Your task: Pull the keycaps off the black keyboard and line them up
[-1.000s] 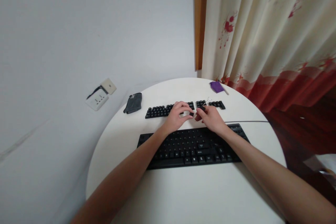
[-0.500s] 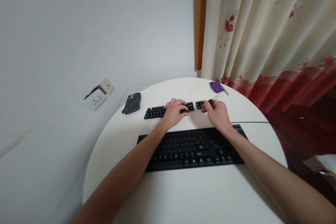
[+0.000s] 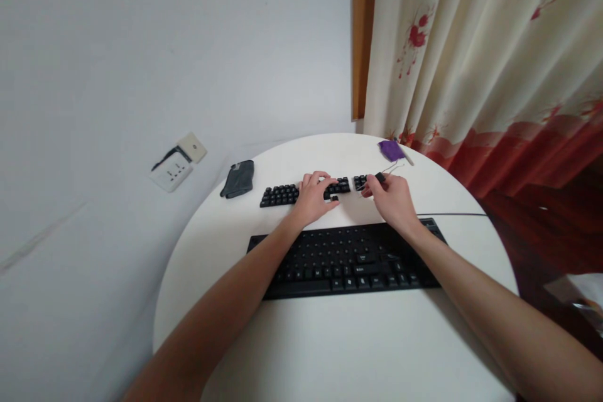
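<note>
A black keyboard (image 3: pixel 343 260) lies across the round white table (image 3: pixel 330 339). Behind it, loose black keycaps (image 3: pixel 282 193) lie in rows. My left hand (image 3: pixel 313 198) rests over the middle of those rows, fingers curled onto the keycaps with one small keycap at the thumb. To its right, my right hand (image 3: pixel 393 198) pinches a black keycap (image 3: pixel 379 177) between thumb and forefinger, over the right-hand group of keycaps.
A dark grey cloth pouch (image 3: pixel 239 178) lies at the table's back left. A purple item (image 3: pixel 391 150) with a thin stick lies at the back right beside the curtain (image 3: pixel 471 56). The keyboard's cable (image 3: pixel 452 214) runs right. A wall socket (image 3: pixel 174 171) hangs loose at left.
Both hands moved apart and away from me, from a joint pinch over the gap onto the keycap rows. The right hand carried a keycap to the right-hand group.
</note>
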Motion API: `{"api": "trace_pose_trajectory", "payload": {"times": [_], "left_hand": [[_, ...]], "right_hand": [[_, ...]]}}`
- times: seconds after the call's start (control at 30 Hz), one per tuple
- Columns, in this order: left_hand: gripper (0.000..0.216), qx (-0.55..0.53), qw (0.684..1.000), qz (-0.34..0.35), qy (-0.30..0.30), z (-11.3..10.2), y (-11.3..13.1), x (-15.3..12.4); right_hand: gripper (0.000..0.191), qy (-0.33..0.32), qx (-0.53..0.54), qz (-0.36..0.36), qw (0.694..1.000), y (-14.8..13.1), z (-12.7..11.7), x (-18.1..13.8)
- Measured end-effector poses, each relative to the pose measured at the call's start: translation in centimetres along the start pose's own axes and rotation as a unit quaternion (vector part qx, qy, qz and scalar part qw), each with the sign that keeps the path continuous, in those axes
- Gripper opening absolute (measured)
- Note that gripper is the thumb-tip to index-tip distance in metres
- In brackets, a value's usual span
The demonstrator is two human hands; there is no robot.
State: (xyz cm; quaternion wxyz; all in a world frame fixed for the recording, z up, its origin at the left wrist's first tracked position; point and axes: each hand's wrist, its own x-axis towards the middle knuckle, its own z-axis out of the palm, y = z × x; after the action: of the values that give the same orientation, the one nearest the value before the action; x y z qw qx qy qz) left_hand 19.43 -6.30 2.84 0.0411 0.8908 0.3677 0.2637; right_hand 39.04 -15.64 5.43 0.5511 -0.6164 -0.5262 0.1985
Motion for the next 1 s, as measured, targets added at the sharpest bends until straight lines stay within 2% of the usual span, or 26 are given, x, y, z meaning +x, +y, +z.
{"api": "trace_pose_trajectory", "payload": {"times": [0.07,0.27,0.57,0.87,1.0], "left_hand": [[0.058,0.008,1.000,-0.006,0.010,0.01,0.14,-0.01],[0.060,0.019,1.000,-0.016,0.019,0.17,0.00,0.03],[0.077,0.022,0.999,-0.025,0.023,0.33,-0.45,0.03],[0.076,0.018,0.999,-0.031,0.016,0.12,-0.55,0.07],[0.073,-0.011,1.000,-0.014,0.011,-0.09,-0.39,0.09]], "right_hand": [[0.038,-0.003,-0.001,0.004,1.000,0.05,0.05,0.01],[0.038,-0.008,-0.006,0.005,1.000,0.27,0.18,0.03],[0.036,-0.011,-0.002,0.006,1.000,0.30,0.17,0.01],[0.037,-0.023,-0.002,0.010,1.000,0.11,0.00,0.13],[0.038,-0.015,-0.018,0.005,1.000,0.06,-0.15,0.12]]}}
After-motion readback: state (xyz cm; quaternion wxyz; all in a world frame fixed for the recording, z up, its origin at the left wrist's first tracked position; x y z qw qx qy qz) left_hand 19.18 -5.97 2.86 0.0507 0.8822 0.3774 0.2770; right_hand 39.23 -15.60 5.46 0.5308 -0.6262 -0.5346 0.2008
